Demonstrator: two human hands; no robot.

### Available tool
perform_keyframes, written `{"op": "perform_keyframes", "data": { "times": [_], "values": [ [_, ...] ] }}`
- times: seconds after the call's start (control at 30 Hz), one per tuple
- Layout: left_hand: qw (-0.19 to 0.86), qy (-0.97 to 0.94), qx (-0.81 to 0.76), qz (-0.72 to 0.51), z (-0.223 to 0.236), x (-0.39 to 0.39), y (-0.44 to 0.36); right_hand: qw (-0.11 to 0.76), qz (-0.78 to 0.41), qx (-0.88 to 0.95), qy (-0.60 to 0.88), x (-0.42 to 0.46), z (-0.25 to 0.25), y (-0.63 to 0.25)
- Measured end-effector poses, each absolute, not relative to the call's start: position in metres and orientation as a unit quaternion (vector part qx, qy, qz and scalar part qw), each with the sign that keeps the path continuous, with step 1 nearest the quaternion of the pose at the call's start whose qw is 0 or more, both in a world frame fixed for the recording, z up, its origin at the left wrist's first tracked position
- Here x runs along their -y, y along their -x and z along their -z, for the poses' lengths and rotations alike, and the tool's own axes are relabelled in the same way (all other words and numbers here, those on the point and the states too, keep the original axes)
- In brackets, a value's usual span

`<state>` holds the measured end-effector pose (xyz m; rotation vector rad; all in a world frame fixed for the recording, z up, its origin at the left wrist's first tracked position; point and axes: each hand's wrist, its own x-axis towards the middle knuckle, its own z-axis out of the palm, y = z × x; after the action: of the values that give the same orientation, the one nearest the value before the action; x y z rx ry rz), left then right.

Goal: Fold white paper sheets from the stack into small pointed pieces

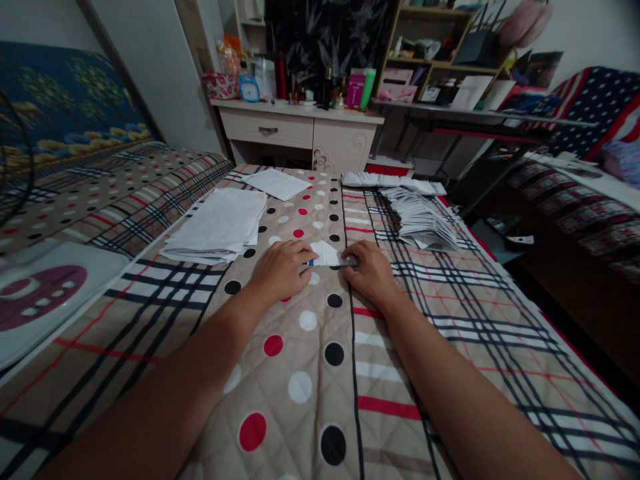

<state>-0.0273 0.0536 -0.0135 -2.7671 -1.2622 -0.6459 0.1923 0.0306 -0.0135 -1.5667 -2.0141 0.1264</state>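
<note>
Between my two hands, low over the patterned bedspread (307,320), is a small folded piece of white paper (326,255) with a dark and blue strip along its near edge. My left hand (284,268) has its fingers closed on the paper's left end. At the right end, my right hand (369,270) pinches the same paper between curled fingers and thumb. A stack of white paper sheets (215,223) lies beyond my left hand, and a separate white sheet (278,183) is farther back. Beyond my right hand lies a fanned pile of folded papers (420,217).
A row of folded white papers (390,181) lies at the bed's far right. Past the bed stands a white dresser (295,127) crowded with bottles. A folding table (480,115) is at the back right. On the left edge rests a white package (55,290) with a pink print.
</note>
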Motion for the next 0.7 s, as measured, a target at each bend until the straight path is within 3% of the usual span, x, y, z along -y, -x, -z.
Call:
{"op": "perform_keyframes", "data": {
  "times": [0.3,0.5,0.6,0.7],
  "values": [
    [0.036,0.891,0.378,0.247,0.019,-0.061,0.031,0.316,-0.023,0.768,0.557,-0.032,0.014,-0.194],
    [0.044,0.842,0.387,0.374,0.013,-0.061,0.031,0.441,-0.047,0.724,0.528,-0.032,0.014,-0.191],
    [-0.010,0.781,0.419,0.463,0.008,-0.058,0.027,0.497,-0.130,0.687,0.515,-0.029,0.012,-0.187],
    [-0.139,0.717,0.459,0.506,0.005,-0.058,0.024,0.543,-0.229,0.633,0.502,-0.026,0.009,-0.183]
  ]
}}
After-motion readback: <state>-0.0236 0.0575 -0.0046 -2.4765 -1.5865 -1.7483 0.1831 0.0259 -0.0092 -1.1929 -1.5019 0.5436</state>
